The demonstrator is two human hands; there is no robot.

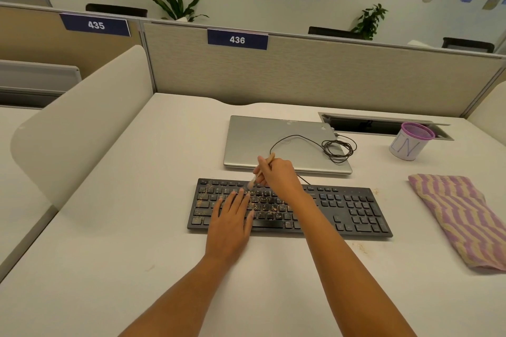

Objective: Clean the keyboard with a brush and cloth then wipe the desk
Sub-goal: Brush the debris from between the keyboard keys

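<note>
A black keyboard (353, 208) lies across the middle of the white desk (137, 227), its left half speckled with tan crumbs. My left hand (231, 224) rests flat on the left keys with straight fingers. My right hand (279, 175) grips a small wooden-handled brush (260, 171) above the upper row, bristles touching the keys near the top middle. A folded cloth (462, 216) with purple and tan stripes lies on the desk to the right of the keyboard.
A shut silver laptop (262, 139) sits behind the keyboard with a coiled black cable (338, 149) on its lid. A purple-rimmed mesh cup (410, 143) stands at the back right beside a cable slot (369, 124). Partitions close the desk at the back and left. Crumbs (361, 247) lie by the keyboard's front edge.
</note>
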